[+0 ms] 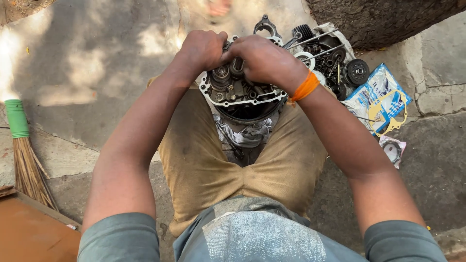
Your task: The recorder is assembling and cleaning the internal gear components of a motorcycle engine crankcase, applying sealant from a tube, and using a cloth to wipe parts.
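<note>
Head view. The person sat or squatted on the stone pavement [87,63] with an open engine crankcase half [241,97] resting between the knees, over a grimy rag [248,135] on tan trousers [194,165]. Gears and shafts [224,77] showed inside the casing, within its pale gasket rim.

Risks, as judged from this frame:
- The casing sat on the lap and not on a bench; a hard push at its far edge could have tipped it forward onto the pavement.
- Both hands bore on one spot. If the part had given way suddenly, knuckles could have struck the gear teeth or the casing rim.
- Loose engine parts [330,58] lay crowded just right of the casing, with a round toothed clutch-like piece [357,72] at the edge; a small item knocked out could have been lost among them or picked up grit.
- The yellow paper gasket [388,112] lay on a blue-and-white packet [376,94], near the right forearm; a sweep of that arm could have creased it.

Hands. The left hand [203,48] was curled closed, fingers wrapped down over something at the casing's far rim. The right hand [262,59], an orange thread band [306,87] at its wrist, was likewise closed and touching the left. What they gripped was hidden beneath the fingers; I could not tell the part.

A broom [22,150] lay far left, well apart.
</note>
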